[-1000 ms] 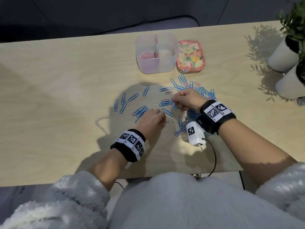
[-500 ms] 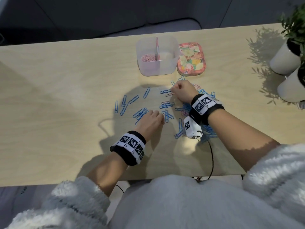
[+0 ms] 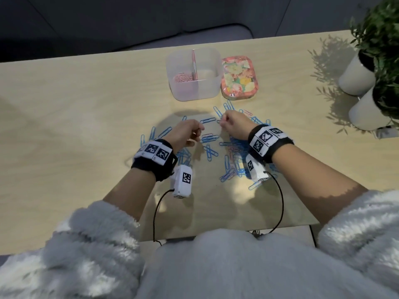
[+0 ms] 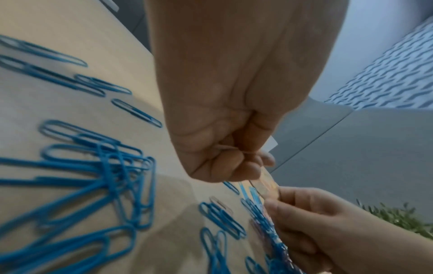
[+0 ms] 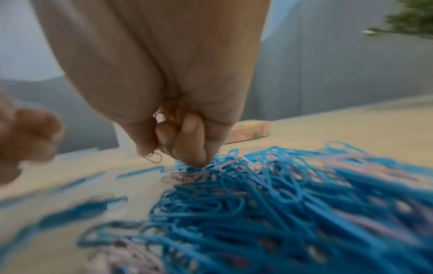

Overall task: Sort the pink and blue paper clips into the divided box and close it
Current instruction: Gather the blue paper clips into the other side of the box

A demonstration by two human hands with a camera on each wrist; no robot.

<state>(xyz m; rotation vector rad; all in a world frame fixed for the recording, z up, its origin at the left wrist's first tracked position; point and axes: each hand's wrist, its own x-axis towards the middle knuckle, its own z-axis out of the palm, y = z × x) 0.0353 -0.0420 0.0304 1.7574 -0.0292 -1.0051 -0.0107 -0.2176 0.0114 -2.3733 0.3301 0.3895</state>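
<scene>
Where its divider stands, divided box (image 3: 194, 83): pink paper clips (image 3: 182, 78) left.

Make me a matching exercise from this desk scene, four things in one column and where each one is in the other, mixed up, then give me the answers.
1. pink clips
2. floral lid
3. potted plants
4. blue clips

A. far right of the table
B. loose on the table by the hands
C. left compartment of the divided box
D. flat beside the box, on its right

1-C, 2-D, 3-A, 4-B

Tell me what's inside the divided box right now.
The divided box holds a small heap of pink clips in its left compartment. The right compartment looks empty, though its frosted wall blurs the floor.
</scene>
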